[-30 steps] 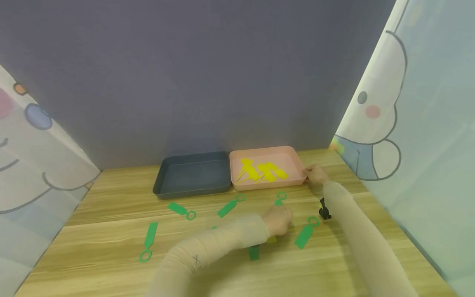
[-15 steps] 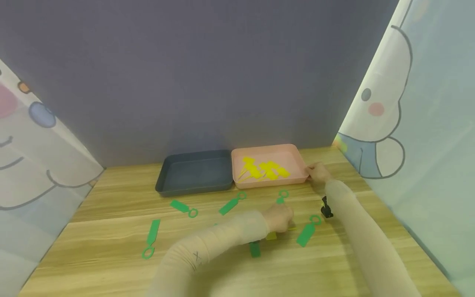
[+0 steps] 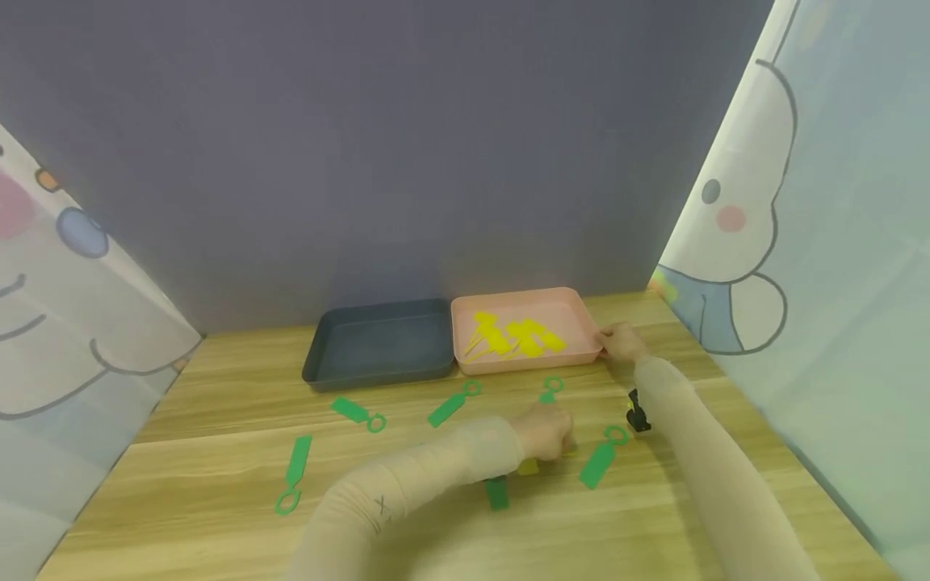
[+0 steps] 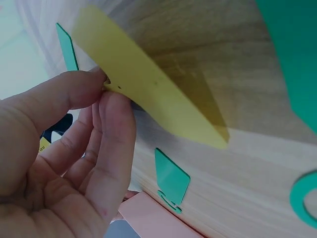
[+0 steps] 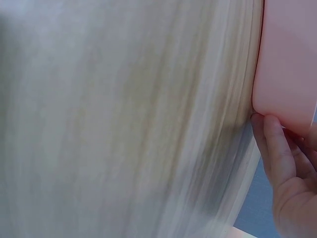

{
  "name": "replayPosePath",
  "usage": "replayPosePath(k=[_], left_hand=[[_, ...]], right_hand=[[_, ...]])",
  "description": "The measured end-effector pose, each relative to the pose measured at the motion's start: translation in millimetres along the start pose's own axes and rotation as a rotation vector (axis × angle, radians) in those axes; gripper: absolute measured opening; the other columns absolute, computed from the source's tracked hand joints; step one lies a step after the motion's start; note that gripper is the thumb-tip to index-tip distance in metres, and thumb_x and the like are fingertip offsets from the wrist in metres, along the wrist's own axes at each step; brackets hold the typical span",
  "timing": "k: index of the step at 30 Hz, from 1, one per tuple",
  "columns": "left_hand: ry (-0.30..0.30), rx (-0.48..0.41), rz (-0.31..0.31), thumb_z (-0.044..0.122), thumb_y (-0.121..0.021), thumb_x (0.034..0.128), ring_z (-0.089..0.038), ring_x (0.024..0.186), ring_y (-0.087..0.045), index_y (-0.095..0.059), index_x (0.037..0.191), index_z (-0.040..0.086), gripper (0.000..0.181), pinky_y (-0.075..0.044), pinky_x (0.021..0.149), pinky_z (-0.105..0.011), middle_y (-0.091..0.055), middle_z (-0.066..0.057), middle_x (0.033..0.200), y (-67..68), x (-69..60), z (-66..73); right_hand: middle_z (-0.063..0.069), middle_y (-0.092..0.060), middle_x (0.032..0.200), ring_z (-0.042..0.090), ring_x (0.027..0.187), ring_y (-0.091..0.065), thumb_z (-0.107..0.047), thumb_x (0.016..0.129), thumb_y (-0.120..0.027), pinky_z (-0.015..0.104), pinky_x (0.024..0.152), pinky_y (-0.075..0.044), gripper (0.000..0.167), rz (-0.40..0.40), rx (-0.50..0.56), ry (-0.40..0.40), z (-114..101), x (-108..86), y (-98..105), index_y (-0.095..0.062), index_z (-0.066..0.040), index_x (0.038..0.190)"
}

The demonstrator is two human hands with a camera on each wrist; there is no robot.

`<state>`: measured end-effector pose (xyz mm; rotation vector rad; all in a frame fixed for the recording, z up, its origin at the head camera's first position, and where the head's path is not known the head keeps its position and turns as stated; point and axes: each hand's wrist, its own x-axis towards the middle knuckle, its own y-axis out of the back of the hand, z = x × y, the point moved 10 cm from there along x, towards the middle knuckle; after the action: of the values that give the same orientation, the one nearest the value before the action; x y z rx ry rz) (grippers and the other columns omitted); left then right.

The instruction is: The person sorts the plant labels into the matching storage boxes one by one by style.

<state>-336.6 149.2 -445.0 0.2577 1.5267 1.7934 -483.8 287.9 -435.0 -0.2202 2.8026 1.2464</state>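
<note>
My left hand (image 3: 543, 432) is low over the table right of the middle, pinching a yellow tag (image 4: 158, 94) between thumb and fingertips. Held tilted over the wood, the tag casts a shadow in the left wrist view. From the head view only a bit of it shows below the hand. At the right end of the pink tray (image 3: 534, 365), my right hand (image 3: 621, 343) holds the near corner; the right wrist view has its fingertips (image 5: 272, 124) against the outer wall, with the thumb partly cut off. Several yellow tags (image 3: 496, 339) with thin tails lie inside that tray.
Left of the pink tray, beside it, stands a dark blue tray (image 3: 378, 375). Several green tags with ring ends, such as one green tag (image 3: 597, 464) at the right and another green tag (image 3: 296, 464) at the left, lie scattered. A small black object (image 3: 637, 415) sits by the right forearm.
The yellow tag under my left hand has shifted slightly between frames. Both hands stay in nearly the same places, and the trays and green tags keep their arrangement.
</note>
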Motion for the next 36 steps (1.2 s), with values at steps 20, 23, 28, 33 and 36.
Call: replayPosePath(k=[20,23,28,33,36], left_hand=[[-0.058,-0.013,0.166,0.006,-0.066,0.0811,-0.013,0.100,-0.061,-0.071,0.096,0.011,0.017,-0.049,0.089,-0.023,-0.068,0.002,0.104,72.9,-5.2,-17.7],[-0.035,-0.032,0.189,0.003,-0.065,0.0801,-0.015,0.099,-0.062,-0.071,0.097,0.010,0.019,-0.050,0.086,-0.024,-0.067,0.000,0.107,91.7,-3.6,-26.4],[-0.037,-0.085,0.274,0.003,-0.065,0.0808,-0.017,0.097,-0.062,-0.069,0.098,0.007,0.018,-0.051,0.084,-0.024,-0.067,-0.004,0.107,128.5,1.3,-43.6],[-0.050,-0.147,0.337,0.000,-0.062,0.0831,-0.019,0.101,-0.061,-0.068,0.100,0.004,0.018,-0.049,0.091,-0.026,-0.066,-0.006,0.107,156.0,7.9,-64.2],[-0.025,-0.132,0.329,0.005,-0.062,0.0851,-0.019,0.101,-0.060,-0.067,0.104,0.007,0.019,-0.048,0.092,-0.027,-0.065,-0.004,0.109,160.3,14.5,-77.9]], right_hand=[[0.018,-0.067,0.090,0.013,0.075,-0.058,-0.014,0.098,-0.040,0.020,0.067,-0.046,0.036,0.006,0.013,0.013,-7,1.0,-3,-0.055,0.015,0.113],[0.020,-0.067,0.091,0.013,0.074,-0.058,-0.013,0.098,-0.040,0.020,0.066,-0.047,0.036,0.004,0.023,0.017,-8,-1.5,-3,-0.055,0.016,0.113],[0.021,-0.067,0.092,0.009,0.071,-0.057,-0.012,0.097,-0.040,0.018,0.064,-0.046,0.035,0.015,0.035,0.015,-7,-2.7,-2,-0.055,0.016,0.113],[0.018,-0.067,0.087,0.008,0.069,-0.056,-0.012,0.097,-0.040,0.018,0.064,-0.046,0.035,0.019,0.040,0.016,-7,-2.7,0,-0.055,0.016,0.113],[0.019,-0.067,0.088,0.009,0.070,-0.057,-0.013,0.097,-0.040,0.021,0.066,-0.048,0.035,0.016,0.046,0.011,-6,-3.8,1,-0.055,0.015,0.113]])
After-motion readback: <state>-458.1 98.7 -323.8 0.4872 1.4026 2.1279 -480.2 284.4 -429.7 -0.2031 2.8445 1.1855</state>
